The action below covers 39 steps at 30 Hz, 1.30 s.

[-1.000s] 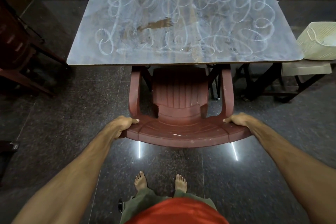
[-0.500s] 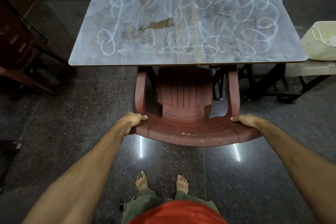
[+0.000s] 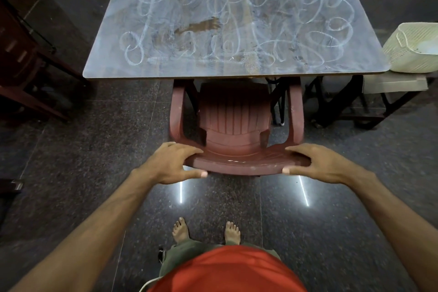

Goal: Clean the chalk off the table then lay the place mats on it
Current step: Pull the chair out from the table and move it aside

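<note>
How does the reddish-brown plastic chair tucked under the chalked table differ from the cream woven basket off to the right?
The reddish-brown plastic chair stands on the floor; the cream woven basket sits raised on a bench. The chair is held at its backrest by both hands; the basket is untouched.

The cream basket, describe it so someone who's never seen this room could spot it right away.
Start at the big chalk-scribbled table in the middle. Go past its right edge to a low pale stand; the cream basket sits on it. It is the only light, woven-looking thing among dark red chairs and dark floor.
</note>
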Motion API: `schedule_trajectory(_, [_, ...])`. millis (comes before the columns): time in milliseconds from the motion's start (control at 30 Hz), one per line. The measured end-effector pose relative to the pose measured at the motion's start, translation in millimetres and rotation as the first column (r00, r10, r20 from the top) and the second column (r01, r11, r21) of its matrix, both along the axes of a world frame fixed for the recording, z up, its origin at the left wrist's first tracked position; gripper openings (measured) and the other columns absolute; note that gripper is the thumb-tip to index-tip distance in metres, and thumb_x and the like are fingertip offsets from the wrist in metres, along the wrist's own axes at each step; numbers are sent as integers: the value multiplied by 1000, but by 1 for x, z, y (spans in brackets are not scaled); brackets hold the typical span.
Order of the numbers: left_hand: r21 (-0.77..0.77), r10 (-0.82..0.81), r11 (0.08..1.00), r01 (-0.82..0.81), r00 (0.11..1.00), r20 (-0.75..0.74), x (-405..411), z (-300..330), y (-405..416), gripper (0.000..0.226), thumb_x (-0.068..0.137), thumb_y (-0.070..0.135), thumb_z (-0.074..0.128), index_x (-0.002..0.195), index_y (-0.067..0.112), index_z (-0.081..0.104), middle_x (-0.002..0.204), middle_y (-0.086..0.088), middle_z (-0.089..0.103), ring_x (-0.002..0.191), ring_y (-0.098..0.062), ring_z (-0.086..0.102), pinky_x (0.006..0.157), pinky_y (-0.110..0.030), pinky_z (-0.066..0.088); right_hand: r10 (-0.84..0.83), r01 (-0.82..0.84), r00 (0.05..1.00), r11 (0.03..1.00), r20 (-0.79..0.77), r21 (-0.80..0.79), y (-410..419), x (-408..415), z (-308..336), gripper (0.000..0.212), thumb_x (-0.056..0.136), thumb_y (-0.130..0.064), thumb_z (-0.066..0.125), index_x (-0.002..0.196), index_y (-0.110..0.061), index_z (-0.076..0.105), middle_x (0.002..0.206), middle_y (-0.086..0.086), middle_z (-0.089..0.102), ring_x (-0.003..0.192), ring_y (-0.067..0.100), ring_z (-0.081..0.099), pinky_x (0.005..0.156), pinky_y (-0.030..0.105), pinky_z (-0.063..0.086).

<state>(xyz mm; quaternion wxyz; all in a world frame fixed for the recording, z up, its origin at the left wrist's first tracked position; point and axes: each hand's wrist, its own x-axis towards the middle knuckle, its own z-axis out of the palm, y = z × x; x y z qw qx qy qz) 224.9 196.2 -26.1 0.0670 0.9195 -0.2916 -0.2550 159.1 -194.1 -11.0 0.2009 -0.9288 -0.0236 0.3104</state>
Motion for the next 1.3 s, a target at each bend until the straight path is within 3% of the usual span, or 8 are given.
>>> schedule_trajectory(100, [88,-87,993,77,990,115,0,-3,-4,70,81,68,56,139,29,48,137,13,56,124,-10,53,105,-34,40,243,-227,969,944,40,-239,2,4,-7,83,78,-68,67,146,-29,42,146,-10,48,131,12,47,108,34,41])
schedule_trajectory(200, [58,-27,998,14,974,226,-6,-4,-19,43,90,23,60,132,30,56,130,11,62,117,-15,59,99,-35,45,283,-234,953,914,106,-333,11,9,-13,52,93,-27,62,143,-35,46,140,-11,55,125,15,54,98,37,48])
schedule_trajectory(300, [15,22,999,-28,954,298,-13,-9,-21,48,87,5,57,128,29,61,124,10,66,113,-18,62,95,-38,48,262,-176,948,903,178,-391,10,2,-17,55,93,-10,56,142,-35,48,137,-11,58,122,15,57,93,35,48])
schedule_trajectory(433, [-18,17,1000,-11,925,380,-17,-14,-21,40,85,5,61,118,27,66,110,9,71,100,-18,68,85,-38,54,263,-133,920,907,291,-401,5,-5,-22,53,89,-8,59,136,-33,55,132,-11,62,120,15,59,90,35,50])
schedule_trajectory(567, [-25,19,1000,-10,902,431,-20,-18,-20,41,73,4,75,106,26,70,96,9,74,87,-16,71,77,-35,57,273,-141,913,907,302,-396,4,-6,-20,50,89,-6,58,132,-30,58,128,-10,64,116,17,61,88,38,53])
schedule_trajectory(733, [-59,45,998,-20,884,465,-26,-20,-26,41,68,2,78,101,26,72,89,9,74,79,-16,72,70,-34,57,287,-150,908,903,304,-403,-1,-5,-14,49,91,-4,54,132,-31,58,127,-10,64,116,17,61,87,37,52])
schedule_trajectory(1100, [-78,53,997,-21,898,437,-26,-21,-30,39,77,4,70,109,28,70,98,9,74,89,-16,71,80,-38,57,249,-113,905,922,345,-369,-4,-11,-20,46,90,-4,58,129,-27,61,127,-8,65,118,17,60,91,36,50])
schedule_trajectory(1300, [-72,33,997,-1,893,450,-31,-30,-27,43,72,2,73,108,26,72,98,9,75,88,-15,72,78,-37,58,255,-125,903,926,346,-355,-5,-19,-21,49,89,0,57,131,-24,61,129,-6,65,119,18,59,91,34,47])
